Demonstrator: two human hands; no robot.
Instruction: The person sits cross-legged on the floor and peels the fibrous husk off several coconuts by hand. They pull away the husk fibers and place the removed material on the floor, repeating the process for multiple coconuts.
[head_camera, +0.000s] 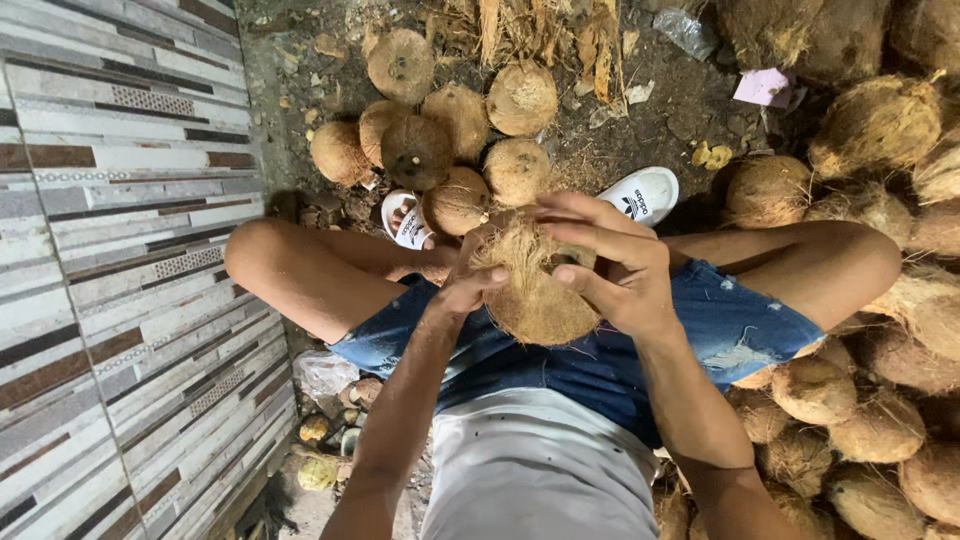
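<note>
At frame centre, left hand (470, 285) and right hand (610, 265) clasp a husked coconut (535, 290); loose fibre could probably let it slip.

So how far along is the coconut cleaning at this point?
A cluster of cleaner, rounder coconuts lies on the ground ahead of the person's feet, which looks like finished work. One fibrous coconut is in hand over the lap: the left hand supports it while the right hand grips its fibres. A large pile of shaggy coconuts at the right appears untouched.
</note>
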